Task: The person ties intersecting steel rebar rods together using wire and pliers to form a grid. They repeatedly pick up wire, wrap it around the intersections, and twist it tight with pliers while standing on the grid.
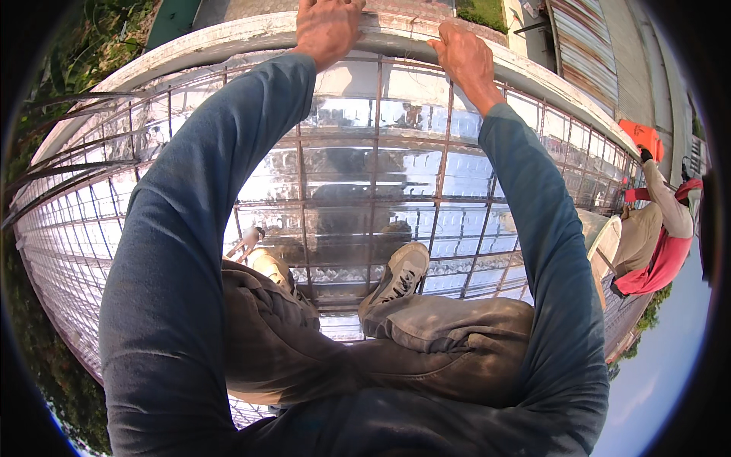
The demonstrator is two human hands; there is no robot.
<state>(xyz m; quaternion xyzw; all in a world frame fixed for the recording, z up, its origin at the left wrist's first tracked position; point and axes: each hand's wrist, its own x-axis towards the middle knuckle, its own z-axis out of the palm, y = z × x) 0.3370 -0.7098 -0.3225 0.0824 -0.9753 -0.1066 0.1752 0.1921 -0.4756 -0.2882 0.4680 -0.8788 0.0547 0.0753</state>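
Note:
At the top of the view my left hand (329,32) is hooked over the pale concrete ledge (228,34), its fingertips cut off by the frame. My right hand (466,65) grips the same ledge further right, with bent fingers and its thumb against the concrete. Below both hands spreads a grid of rusty rebar (373,141) above shiny, reflective metal decking (411,164). My shoes (403,274) stand on the grid between my arms. Beside the left shoe is a small object with reddish handles (244,242), its kind unclear.
Loose bar ends (76,164) jut in at the left. On the right, a person in a red vest (659,263) crouches with a gloved hand by an orange object (643,139). A pale bucket-like container (601,240) stands close to my right arm. Past the ledge lies a corrugated roof (582,49) lower down.

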